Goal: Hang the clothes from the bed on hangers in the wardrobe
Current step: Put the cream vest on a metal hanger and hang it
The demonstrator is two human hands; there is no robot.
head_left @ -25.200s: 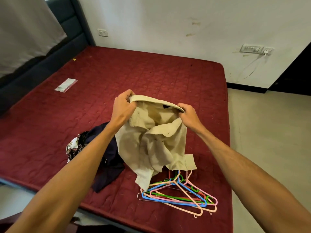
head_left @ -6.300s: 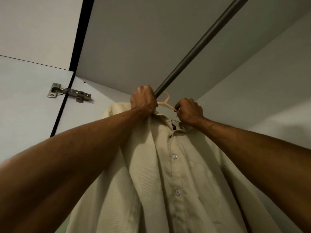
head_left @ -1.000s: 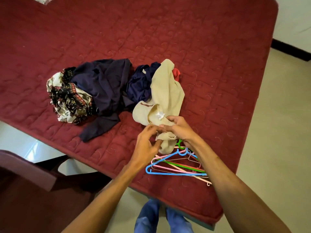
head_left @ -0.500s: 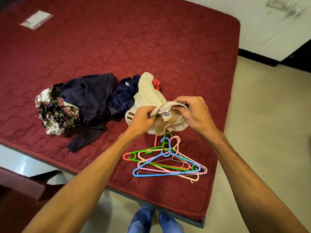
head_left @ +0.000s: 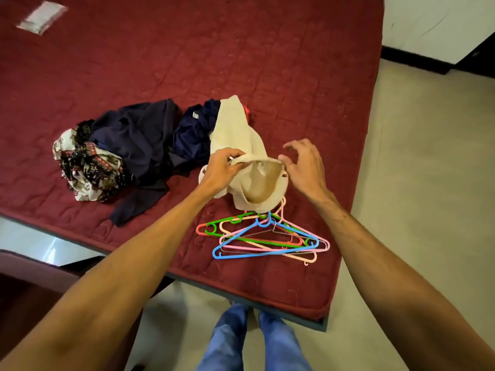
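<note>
A cream garment (head_left: 241, 135) lies on the dark red bed (head_left: 267, 62), its opening lifted toward me. My left hand (head_left: 222, 167) pinches the left rim of that opening. My right hand (head_left: 304, 164) hovers at the right rim with fingers spread and loosely curled, holding nothing. A pile of coloured plastic hangers (head_left: 267, 236) lies just in front of the garment, near the bed's front edge. Left of the garment sit dark navy clothes (head_left: 144, 140) and a patterned black, white and red cloth (head_left: 85, 167).
A white packet (head_left: 41, 17) lies at the bed's far left. Beige floor (head_left: 428, 183) runs along the right of the bed. A dark brown piece of furniture (head_left: 29, 290) stands at the lower left. My jeans-clad legs (head_left: 254, 341) are at the bed's front edge.
My right hand has let go of the cream garment's rim and opened beside it. My left hand keeps its pinch, and the opening now hangs wider.
</note>
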